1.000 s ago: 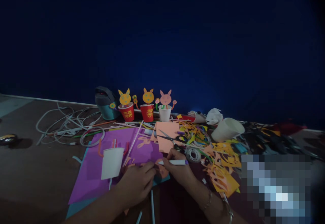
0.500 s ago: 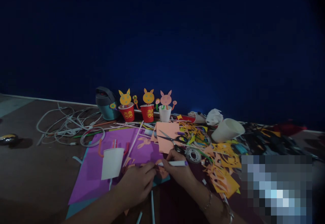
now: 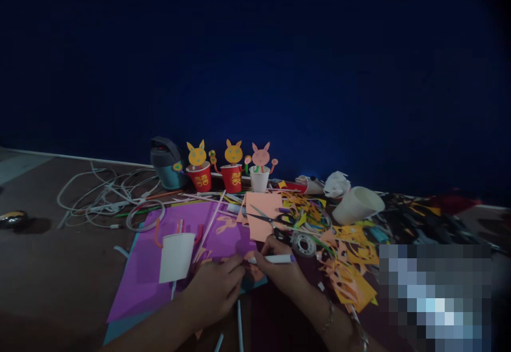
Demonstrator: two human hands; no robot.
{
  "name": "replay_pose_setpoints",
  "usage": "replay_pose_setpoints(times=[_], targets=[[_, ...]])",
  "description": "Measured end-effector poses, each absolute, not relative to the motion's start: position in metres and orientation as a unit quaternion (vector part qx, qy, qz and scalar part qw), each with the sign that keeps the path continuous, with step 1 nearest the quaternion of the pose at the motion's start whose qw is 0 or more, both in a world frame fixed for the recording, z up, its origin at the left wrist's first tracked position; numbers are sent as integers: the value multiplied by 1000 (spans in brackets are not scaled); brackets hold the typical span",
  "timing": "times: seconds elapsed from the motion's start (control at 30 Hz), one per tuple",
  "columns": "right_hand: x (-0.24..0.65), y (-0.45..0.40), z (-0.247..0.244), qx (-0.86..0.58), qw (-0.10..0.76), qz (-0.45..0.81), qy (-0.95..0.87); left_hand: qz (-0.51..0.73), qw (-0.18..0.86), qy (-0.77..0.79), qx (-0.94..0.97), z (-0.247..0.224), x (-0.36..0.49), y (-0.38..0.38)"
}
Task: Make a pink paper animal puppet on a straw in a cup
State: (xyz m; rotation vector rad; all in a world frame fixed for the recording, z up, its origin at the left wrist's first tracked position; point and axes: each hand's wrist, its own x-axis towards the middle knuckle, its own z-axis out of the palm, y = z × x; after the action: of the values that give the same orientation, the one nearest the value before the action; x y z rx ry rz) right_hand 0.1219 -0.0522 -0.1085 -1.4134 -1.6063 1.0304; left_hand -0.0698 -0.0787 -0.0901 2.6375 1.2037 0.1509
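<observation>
My right hand [image 3: 282, 267] is closed on a white marker [image 3: 275, 259] with a purple end, its tip over a small orange paper piece [image 3: 254, 273]. Beside it, my left hand [image 3: 219, 285] lies with its fingers bent together at the paper's left edge; whatever is under them is hidden. Both hands are over a purple sheet [image 3: 139, 283]. Left of them stands a white paper cup [image 3: 176, 256] with bent red arms. Black scissors [image 3: 271, 221] rest on orange paper [image 3: 266, 203] just beyond my right hand.
Three cups with animal heads, two red [image 3: 232, 178] and one white [image 3: 260, 179], stand at the back beside a teal flask [image 3: 170, 168]. White cables [image 3: 96, 197] coil at the left. Yellow and orange scraps [image 3: 351, 283], a tape roll [image 3: 304, 243] and a tipped cup [image 3: 357, 205] are at the right.
The marker in my right hand has tilted and shifted very slightly. My left hand and the objects around have stayed in place.
</observation>
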Motion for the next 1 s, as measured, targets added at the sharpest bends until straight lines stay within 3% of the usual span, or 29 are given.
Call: replay_pose_setpoints(times=[0.17, 0.4, 0.53, 0.77, 1.0], targets=[[121, -51, -107, -546, 390, 416, -613, 44, 115, 406, 906, -89, -70, -78], [131, -47, -104, -528, 504, 491, -475, 58, 137, 405, 902, -85, -69, -79], [136, -45, -104, -530, 492, 475, -502, 55, 135, 404, 903, -85, -69, -79], [140, -42, -112, -594, 438, 335, -586, 60, 138, 406, 901, -84, -69, -79], [138, -43, -108, -577, 445, 408, -550, 73, 124, 409, 901, -88, -71, -79]])
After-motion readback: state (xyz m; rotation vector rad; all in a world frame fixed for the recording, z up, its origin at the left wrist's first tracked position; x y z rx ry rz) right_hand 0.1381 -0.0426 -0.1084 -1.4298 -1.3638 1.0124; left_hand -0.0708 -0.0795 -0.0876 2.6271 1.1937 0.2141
